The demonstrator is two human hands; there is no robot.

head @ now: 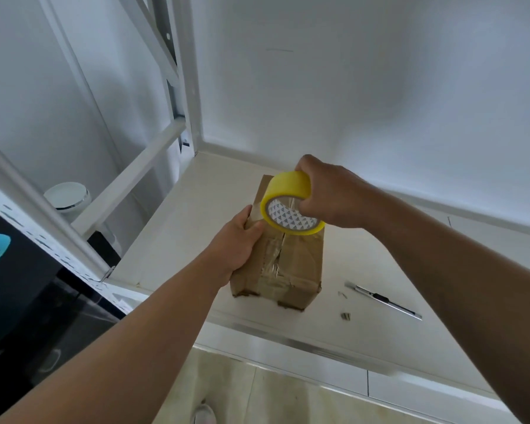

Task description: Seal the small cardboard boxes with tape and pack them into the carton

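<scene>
A small brown cardboard box [291, 264] stands on the white table [196, 209], its top flaps carrying crinkled clear tape along the seam. My left hand [237, 240] grips the box's left side, thumb over the top edge. My right hand [325, 194] holds a yellow tape roll [288, 197] just above the far part of the box, fingers curled through its core. The roll hides the box's far top edge. No carton is in view.
A slim metal utility knife [383, 299] lies on the table right of the box, with small metal bits [345, 315] near it. A white frame post [190, 71] rises at the table's back left corner. A white round bin [68, 197] stands left, below.
</scene>
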